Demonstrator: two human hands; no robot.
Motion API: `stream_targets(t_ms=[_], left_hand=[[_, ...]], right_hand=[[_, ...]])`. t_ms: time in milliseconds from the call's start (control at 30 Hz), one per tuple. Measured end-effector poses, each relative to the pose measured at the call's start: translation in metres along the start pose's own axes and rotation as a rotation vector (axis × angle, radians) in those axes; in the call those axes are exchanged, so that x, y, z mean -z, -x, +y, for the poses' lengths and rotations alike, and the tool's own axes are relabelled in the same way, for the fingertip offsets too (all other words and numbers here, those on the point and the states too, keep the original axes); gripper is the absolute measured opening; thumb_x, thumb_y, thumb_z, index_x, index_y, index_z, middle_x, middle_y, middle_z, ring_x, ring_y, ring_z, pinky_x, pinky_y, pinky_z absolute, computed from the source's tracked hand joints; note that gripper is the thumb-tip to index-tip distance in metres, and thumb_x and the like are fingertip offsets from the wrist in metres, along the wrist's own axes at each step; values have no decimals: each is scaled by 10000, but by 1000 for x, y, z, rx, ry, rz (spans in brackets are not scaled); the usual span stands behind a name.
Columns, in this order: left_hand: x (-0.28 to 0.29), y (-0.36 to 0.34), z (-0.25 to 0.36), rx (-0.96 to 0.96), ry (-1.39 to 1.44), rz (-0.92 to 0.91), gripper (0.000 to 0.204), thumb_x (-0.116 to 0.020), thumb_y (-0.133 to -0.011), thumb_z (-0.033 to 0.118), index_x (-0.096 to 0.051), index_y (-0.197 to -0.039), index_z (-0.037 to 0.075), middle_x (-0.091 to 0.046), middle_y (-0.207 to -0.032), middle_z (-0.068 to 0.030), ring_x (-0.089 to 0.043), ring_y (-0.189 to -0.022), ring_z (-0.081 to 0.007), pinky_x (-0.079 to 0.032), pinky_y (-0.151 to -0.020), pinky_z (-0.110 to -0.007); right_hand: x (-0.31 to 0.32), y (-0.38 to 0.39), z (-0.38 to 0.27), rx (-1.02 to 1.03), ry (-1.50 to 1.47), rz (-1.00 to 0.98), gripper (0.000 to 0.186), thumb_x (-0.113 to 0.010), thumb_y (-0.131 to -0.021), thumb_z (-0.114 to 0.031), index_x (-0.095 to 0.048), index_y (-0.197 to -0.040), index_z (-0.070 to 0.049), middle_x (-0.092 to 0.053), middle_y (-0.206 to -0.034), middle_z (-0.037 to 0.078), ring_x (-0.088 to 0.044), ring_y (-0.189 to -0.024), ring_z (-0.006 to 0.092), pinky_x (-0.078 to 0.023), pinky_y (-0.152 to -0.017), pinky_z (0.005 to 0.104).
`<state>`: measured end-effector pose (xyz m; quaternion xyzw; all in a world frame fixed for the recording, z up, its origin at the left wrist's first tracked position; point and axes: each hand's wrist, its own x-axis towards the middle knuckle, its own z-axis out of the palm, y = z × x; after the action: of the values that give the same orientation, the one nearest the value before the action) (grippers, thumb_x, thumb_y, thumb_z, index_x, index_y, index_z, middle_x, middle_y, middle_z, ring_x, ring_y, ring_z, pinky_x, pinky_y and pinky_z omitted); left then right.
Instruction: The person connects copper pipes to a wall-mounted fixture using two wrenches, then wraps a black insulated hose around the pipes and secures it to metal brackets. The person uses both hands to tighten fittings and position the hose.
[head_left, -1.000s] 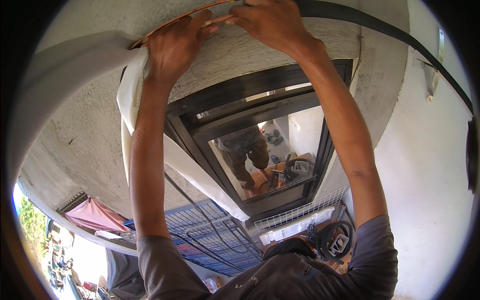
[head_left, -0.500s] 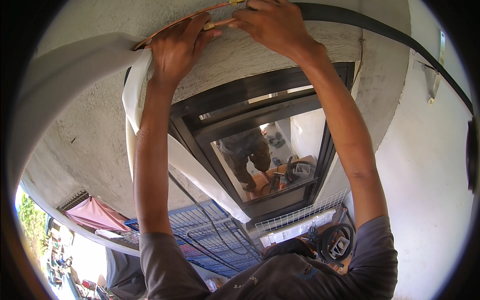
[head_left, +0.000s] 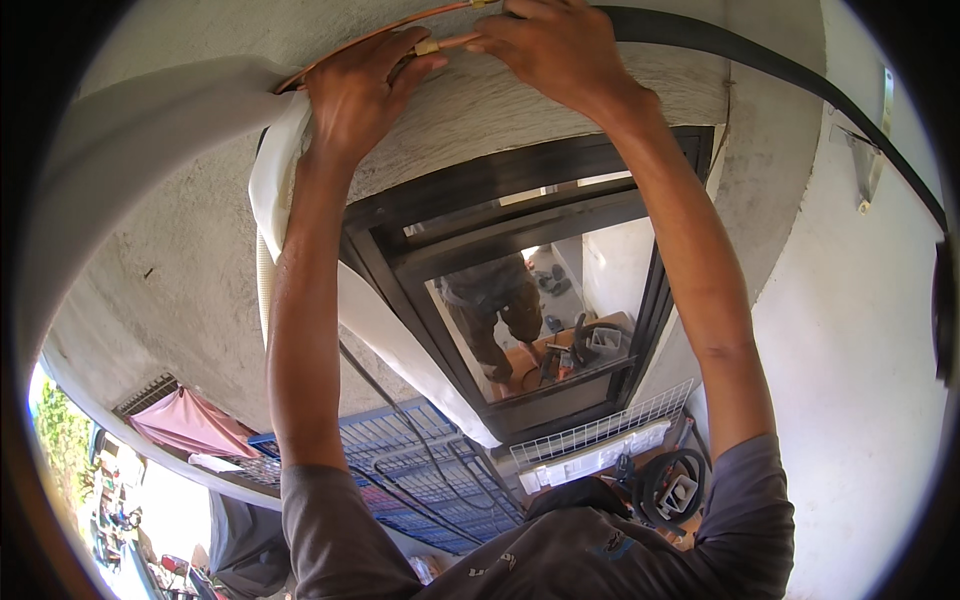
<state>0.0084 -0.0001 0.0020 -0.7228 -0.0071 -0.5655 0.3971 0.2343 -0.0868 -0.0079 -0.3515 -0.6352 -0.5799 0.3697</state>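
Overhead, two thin copper pipes run along the wall near the upper edge. My left hand (head_left: 350,100) is wrapped round the lower pipe, with its thumb and forefinger on either side of a brass nut (head_left: 427,47). Right of the nut, my right hand (head_left: 565,55) pinches the bare copper pipe (head_left: 460,41) between thumb and fingers. The upper copper pipe (head_left: 385,27) arcs above my left hand to a second brass fitting (head_left: 482,3), partly cut off by the picture's edge. Black foam insulation (head_left: 690,30) leads away rightward from behind my right hand.
White wrapping (head_left: 150,120) covers the line at left, and a loose strip (head_left: 400,350) hangs down. Below are a dark-framed window (head_left: 540,310), a white wire rack (head_left: 600,425) and blue metal mesh (head_left: 430,460). A bracket (head_left: 866,170) is fixed to the right wall.
Both hands and the copper pipes appear slightly farther right in the picture, and the view has shifted a little too. Each hand keeps its grip.
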Motion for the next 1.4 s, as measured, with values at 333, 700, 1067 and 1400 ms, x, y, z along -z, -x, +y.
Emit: stream_targets(t_ms=[333,700,1067,1400], left_hand=[[0,-1,1,6,49,5,249,-802,-865,304,-752,-1037,131,-759,-912,6,-712,-667,-182,-562,-595,-326],[1,0,0,-91,-125,-32,246,-721,-948,300,-702,-1134,140,-744,-965,-13,-721,-716,-217,-576,-610,-373],[-2,4,-4,-52,-140,-39,411,-774,-899,408,-683,-1227,178,-781,-1006,-74,-761,-767,-208,-607,-622,-329],[3,-2,-3,-33,-90,-32,495,-804,-885,345,-623,-1283,110,-754,-842,-105,-742,-710,-250,-586,-607,-365]], right_hand=[[6,-2,-1,6,-22,-9,171,-728,-927,-341,-733,-915,-170,-593,-834,12,-606,-844,208,-453,-755,384],[7,-3,0,12,38,-23,197,-710,-934,-365,-731,-930,-169,-585,-841,12,-613,-866,210,-466,-771,394],[5,-2,-3,-23,16,-72,209,-693,-948,-364,-743,-939,-161,-603,-860,8,-609,-895,211,-456,-775,396],[5,-4,-2,-12,0,-75,193,-702,-948,-335,-763,-993,-157,-628,-880,17,-624,-900,215,-465,-782,390]])
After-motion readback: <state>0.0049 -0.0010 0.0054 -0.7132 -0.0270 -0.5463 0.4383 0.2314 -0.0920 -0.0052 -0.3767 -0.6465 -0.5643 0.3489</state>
